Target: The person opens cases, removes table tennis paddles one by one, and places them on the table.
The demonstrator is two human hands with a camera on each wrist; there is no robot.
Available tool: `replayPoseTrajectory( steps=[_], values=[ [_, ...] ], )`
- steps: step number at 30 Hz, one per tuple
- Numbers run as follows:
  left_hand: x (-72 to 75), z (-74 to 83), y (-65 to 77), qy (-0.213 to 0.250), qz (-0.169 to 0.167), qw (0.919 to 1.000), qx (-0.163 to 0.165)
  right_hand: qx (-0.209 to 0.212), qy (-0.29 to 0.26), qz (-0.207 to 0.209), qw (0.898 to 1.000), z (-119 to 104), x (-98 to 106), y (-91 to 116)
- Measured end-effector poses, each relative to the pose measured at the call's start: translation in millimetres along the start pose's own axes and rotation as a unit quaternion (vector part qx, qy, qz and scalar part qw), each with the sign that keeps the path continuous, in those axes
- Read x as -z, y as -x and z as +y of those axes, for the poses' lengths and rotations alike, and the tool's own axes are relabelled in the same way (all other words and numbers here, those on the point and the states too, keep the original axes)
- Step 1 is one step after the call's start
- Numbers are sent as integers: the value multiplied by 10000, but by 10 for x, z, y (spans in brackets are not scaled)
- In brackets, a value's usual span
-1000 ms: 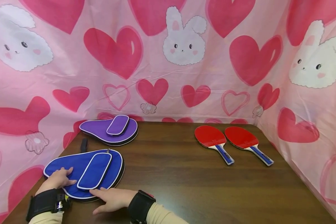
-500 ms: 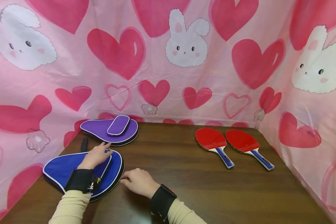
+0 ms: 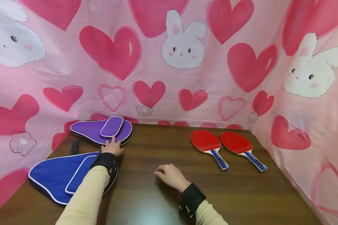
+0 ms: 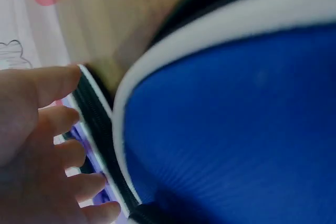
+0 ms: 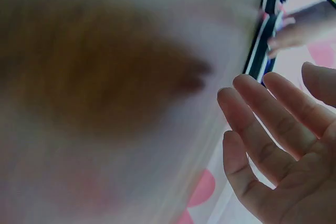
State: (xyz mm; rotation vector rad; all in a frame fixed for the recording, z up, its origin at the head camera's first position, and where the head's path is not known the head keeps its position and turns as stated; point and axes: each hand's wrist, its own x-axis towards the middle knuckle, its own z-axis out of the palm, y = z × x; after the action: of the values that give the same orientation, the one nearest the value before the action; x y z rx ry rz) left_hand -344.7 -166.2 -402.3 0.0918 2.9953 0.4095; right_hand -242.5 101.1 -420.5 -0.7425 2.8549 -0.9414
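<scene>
My left hand (image 3: 112, 147) reaches over the blue paddle case (image 3: 53, 170) to the near edge of the purple paddle case (image 3: 87, 128). Its fingers are spread, with the tips at the purple case's edge; whether they press on it I cannot tell. In the left wrist view the blue case (image 4: 236, 114) fills the right side, and the left hand (image 4: 37, 145) is beside the purple case's zipped edge. The forearm hides part of the blue case. My right hand (image 3: 171, 176) hovers at mid-table with loosely bent fingers; in the right wrist view this hand (image 5: 283, 150) holds nothing.
Two red table tennis paddles (image 3: 205, 140) with blue and white handles lie at the right of the brown wooden table (image 3: 157, 143). A black strap (image 3: 74, 147) sticks out behind the blue case. A pink heart-print cloth (image 3: 154, 72) hangs around the table.
My left hand has moved from the blue case forward to the purple case. My right hand has left the blue case's edge and moved right. The view has shifted slightly.
</scene>
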Motion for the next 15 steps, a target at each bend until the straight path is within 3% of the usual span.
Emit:
replayPoseTrajectory(
  steps=[8,15],
  values=[
    [59,-22,10,-126,-133,9996,-217,-370,-252,-19,9990,69,130,-52],
    [25,54,17,-266,-294,9973,-613,-333,-99,125,9993,173,156,-41]
  ],
)
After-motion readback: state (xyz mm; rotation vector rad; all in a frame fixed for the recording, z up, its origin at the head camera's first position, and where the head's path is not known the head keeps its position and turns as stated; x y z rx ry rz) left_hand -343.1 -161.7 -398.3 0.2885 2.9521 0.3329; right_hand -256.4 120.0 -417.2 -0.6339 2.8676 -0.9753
